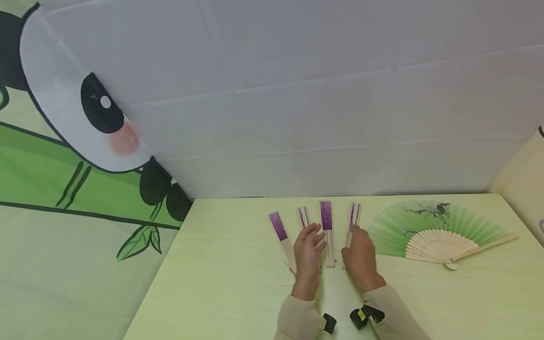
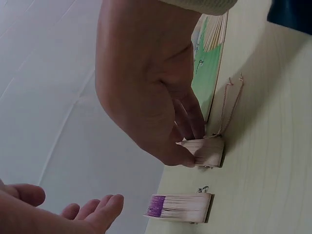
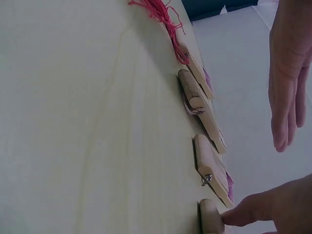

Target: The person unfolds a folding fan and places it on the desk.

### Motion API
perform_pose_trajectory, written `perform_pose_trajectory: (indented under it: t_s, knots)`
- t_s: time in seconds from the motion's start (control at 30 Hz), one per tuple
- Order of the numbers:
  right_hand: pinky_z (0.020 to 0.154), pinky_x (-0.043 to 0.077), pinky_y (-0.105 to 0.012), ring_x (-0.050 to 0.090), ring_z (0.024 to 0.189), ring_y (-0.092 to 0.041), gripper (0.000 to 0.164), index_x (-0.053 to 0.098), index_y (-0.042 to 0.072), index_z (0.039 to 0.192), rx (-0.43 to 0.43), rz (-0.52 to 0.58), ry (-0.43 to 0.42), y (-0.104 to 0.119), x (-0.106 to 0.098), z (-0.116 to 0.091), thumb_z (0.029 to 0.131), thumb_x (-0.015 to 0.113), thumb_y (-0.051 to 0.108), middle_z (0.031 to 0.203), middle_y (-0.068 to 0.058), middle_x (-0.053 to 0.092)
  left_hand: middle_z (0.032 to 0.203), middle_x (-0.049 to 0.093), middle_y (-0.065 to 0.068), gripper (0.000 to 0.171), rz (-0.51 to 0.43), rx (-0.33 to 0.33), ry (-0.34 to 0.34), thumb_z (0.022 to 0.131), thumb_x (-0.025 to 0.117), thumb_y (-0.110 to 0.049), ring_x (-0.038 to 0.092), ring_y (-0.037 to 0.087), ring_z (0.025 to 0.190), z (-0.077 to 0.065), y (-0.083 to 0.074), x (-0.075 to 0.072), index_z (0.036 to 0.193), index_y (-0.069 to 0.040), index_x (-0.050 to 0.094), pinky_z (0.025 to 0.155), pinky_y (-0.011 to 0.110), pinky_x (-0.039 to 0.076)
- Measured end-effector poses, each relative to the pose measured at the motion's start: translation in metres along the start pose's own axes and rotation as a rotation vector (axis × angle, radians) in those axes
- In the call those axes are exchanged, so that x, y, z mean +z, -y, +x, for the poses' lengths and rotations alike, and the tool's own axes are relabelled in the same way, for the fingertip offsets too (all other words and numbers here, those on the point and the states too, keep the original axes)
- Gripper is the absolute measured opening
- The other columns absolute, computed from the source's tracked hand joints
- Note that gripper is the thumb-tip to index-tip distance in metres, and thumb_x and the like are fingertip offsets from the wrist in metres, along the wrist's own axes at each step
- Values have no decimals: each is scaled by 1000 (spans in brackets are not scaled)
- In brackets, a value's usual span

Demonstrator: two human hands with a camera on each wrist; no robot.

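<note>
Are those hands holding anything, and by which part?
The right hand pinches a folded fan by its sides, near the corded end; the left hand holds nothing.

No text, label, brand, number or sign can be read in any view. From the centre of the head view, the yellow patch (image 1: pixel 361 314) on the black wrist strap (image 1: pixel 375 312) at five o'clock and the pale marks on the purple folded fan (image 1: pixel 327 225) at four o'clock are too small to make out.
</note>
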State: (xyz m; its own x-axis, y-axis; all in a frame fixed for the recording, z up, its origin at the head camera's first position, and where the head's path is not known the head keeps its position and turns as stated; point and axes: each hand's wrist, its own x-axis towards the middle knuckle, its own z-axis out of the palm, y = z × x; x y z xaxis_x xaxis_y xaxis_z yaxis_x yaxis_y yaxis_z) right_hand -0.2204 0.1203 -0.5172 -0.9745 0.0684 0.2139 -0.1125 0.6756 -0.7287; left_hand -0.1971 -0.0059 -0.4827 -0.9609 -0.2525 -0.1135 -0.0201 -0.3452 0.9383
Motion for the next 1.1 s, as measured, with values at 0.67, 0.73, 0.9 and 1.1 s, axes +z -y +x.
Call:
perform_pose_trajectory:
  t_s: [0.67,0.73,0.9,1.1]
  knots:
    - [87,53,-65,62,100,-56,58,53,-22,129,25,-62,-18,0,0,-3,75,70,-14,110,-39,61,137,65,22,37,106,-42,43,100,55,-8,67,30,116,-8,7,18,131,9,64,100,43,60]
    - [86,55,-65,65,100,-55,56,54,-22,129,33,-48,-4,0,-1,-5,76,67,-14,108,-39,64,137,66,23,36,122,-33,57,100,57,-6,67,32,118,-8,9,19,131,9,64,99,42,60]
    - [81,59,-62,71,97,-50,48,59,-20,127,57,31,36,0,-10,-10,80,64,-12,106,-36,72,135,66,23,37,184,-9,82,97,62,-2,68,34,119,-9,16,19,132,8,64,95,40,61]
    - [72,61,-49,75,90,-39,47,63,-14,128,126,114,89,10,-27,-17,84,73,-4,105,-28,75,133,68,19,41,244,-11,81,95,66,-1,70,25,112,-8,22,19,136,7,62,91,34,61]
